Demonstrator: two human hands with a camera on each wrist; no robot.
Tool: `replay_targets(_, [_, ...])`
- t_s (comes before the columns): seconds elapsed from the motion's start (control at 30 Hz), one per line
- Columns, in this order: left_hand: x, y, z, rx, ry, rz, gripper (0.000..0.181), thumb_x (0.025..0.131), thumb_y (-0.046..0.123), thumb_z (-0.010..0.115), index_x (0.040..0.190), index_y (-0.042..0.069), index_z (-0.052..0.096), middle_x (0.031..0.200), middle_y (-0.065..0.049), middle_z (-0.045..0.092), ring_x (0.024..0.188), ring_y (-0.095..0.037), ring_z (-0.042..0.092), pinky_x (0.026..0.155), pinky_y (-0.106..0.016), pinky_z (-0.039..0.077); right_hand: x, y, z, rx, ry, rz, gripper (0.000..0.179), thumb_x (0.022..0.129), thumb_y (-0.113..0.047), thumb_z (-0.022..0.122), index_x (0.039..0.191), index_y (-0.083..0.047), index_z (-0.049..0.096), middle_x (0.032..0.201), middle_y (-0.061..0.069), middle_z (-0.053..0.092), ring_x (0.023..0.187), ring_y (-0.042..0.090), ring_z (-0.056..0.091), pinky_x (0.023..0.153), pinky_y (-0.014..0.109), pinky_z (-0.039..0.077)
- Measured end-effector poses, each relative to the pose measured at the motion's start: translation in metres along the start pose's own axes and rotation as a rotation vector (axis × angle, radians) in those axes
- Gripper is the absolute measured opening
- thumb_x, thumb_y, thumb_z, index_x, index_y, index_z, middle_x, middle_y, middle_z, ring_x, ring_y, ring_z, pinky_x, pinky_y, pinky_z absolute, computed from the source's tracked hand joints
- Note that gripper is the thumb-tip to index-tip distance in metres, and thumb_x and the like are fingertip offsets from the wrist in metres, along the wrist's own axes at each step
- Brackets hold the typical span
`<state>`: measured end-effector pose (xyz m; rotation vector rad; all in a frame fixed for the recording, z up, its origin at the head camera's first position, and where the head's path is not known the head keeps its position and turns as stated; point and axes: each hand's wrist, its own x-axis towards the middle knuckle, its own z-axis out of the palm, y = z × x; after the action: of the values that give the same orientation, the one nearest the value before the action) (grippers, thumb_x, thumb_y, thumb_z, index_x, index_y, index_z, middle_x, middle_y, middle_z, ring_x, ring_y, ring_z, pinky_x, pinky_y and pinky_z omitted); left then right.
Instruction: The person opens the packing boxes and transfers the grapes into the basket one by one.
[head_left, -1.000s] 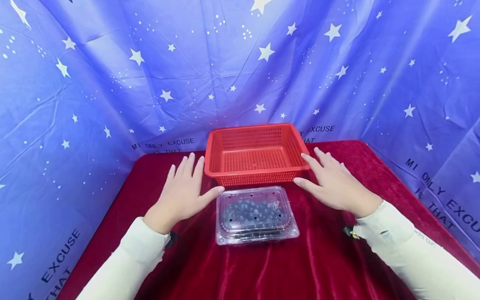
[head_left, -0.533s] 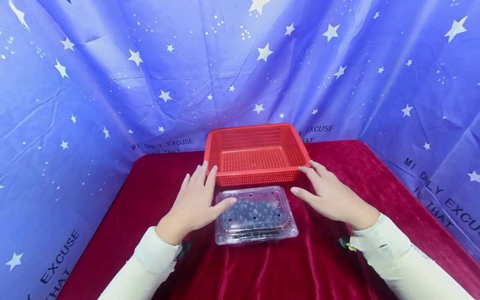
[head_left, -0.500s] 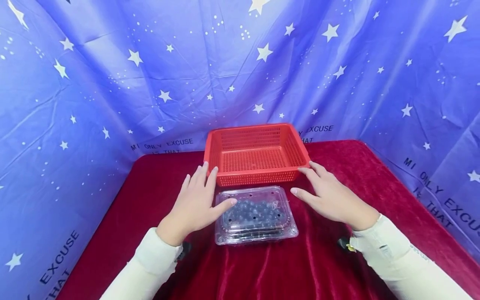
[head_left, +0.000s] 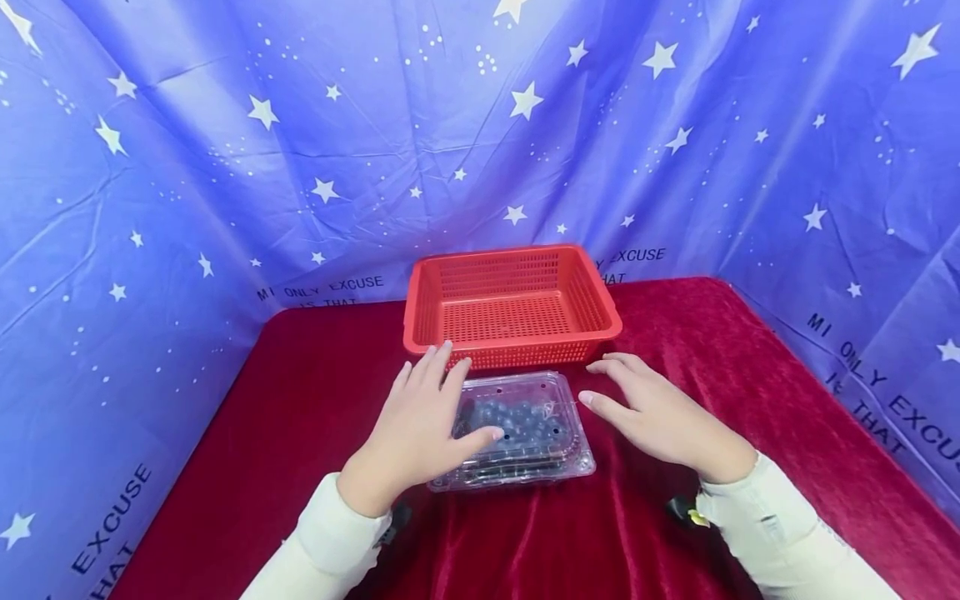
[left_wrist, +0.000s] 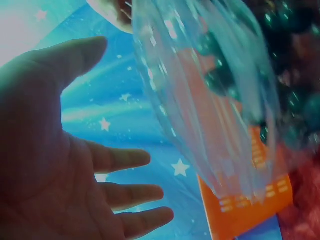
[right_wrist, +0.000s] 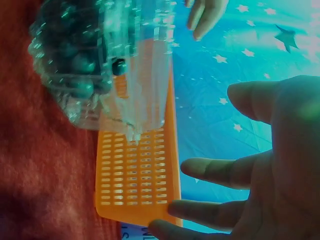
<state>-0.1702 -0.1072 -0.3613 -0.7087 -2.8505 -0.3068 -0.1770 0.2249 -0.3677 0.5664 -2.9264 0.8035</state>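
Observation:
A clear plastic clamshell box (head_left: 525,462) with dark round berries (head_left: 517,421) inside lies closed on the red cloth. Over its left side hovers my left hand (head_left: 420,425), fingers spread and thumb above the lid. My right hand (head_left: 663,412) is held just right of the box, fingers slightly bent, with a gap between thumb and box. In the left wrist view the left palm (left_wrist: 55,165) faces the box (left_wrist: 200,100) without gripping it. The right wrist view likewise has the right fingers (right_wrist: 220,172) apart from the box (right_wrist: 135,95).
Behind the box stands a red perforated plastic basket (head_left: 517,354), close to its far edge. A dark red velvet cloth (head_left: 300,400) covers the table. Blue star-printed curtain (head_left: 420,125) hangs behind and on both sides.
My left hand has moved right and nearer, from beside the box to over its left part. The right hand has come slightly nearer, away from the basket's corner. Box and basket stay put.

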Motion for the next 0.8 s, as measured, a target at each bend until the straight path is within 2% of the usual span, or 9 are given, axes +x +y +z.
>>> replay_targets(0.13, [0.001, 0.011, 0.002, 0.012, -0.023, 0.020, 0.095, 0.084, 0.074, 0.063, 0.155, 0.013, 0.046, 0.167, -0.013, 0.033, 0.156, -0.034, 0.030, 0.123, -0.063, 0.026, -0.006, 0.000, 0.001, 0.033, 0.014, -0.004, 0.050, 0.103, -0.050, 0.058, 0.137, -0.014, 0.060, 0.137, 0.008, 0.060, 0.130, 0.030, 0.057, 0.108, 0.057, 0.046])
replay_targets(0.27, [0.002, 0.021, 0.006, 0.031, -0.017, 0.054, 0.091, 0.083, 0.071, 0.066, 0.152, 0.014, 0.049, 0.165, -0.013, 0.037, 0.154, -0.034, 0.033, 0.122, -0.061, 0.029, -0.011, -0.001, 0.003, 0.053, 0.009, -0.003, 0.037, 0.101, -0.045, 0.062, 0.127, -0.019, 0.067, 0.125, 0.002, 0.067, 0.117, 0.023, 0.065, 0.101, 0.053, 0.052])
replay_targets(0.47, [0.004, 0.036, 0.011, 0.044, 0.008, 0.117, 0.084, 0.084, 0.069, 0.067, 0.148, 0.015, 0.054, 0.160, -0.013, 0.044, 0.149, -0.036, 0.041, 0.119, -0.059, 0.035, -0.014, 0.002, 0.004, 0.101, -0.035, 0.027, 0.012, 0.100, -0.037, 0.066, 0.106, -0.028, 0.071, 0.095, -0.013, 0.069, 0.088, 0.008, 0.062, 0.083, 0.033, 0.053])
replay_targets(0.6, [0.007, 0.048, 0.014, 0.044, 0.021, 0.141, 0.080, 0.083, 0.067, 0.069, 0.145, 0.018, 0.055, 0.159, -0.010, 0.046, 0.148, -0.033, 0.043, 0.118, -0.059, 0.036, -0.015, 0.009, 0.006, 0.238, -0.125, 0.016, 0.006, 0.101, -0.026, 0.065, 0.100, -0.022, 0.070, 0.086, -0.003, 0.068, 0.079, 0.011, 0.061, 0.073, 0.025, 0.052])
replay_targets(0.7, [0.008, 0.057, 0.018, 0.045, 0.046, 0.180, 0.075, 0.083, 0.065, 0.071, 0.141, 0.019, 0.058, 0.157, -0.008, 0.049, 0.147, -0.031, 0.044, 0.118, -0.057, 0.038, -0.015, 0.013, 0.009, 0.378, -0.214, 0.006, 0.010, 0.101, -0.017, 0.061, 0.100, -0.012, 0.069, 0.088, 0.007, 0.068, 0.078, 0.019, 0.065, 0.069, 0.027, 0.055])
replay_targets(0.8, [0.008, 0.066, 0.022, 0.053, 0.091, 0.236, 0.069, 0.083, 0.061, 0.073, 0.137, 0.019, 0.062, 0.152, -0.006, 0.054, 0.145, -0.029, 0.048, 0.117, -0.053, 0.040, -0.014, 0.017, 0.013, 0.472, -0.295, 0.007, 0.013, 0.102, -0.012, 0.057, 0.100, -0.006, 0.067, 0.090, 0.014, 0.068, 0.077, 0.026, 0.066, 0.065, 0.029, 0.056])
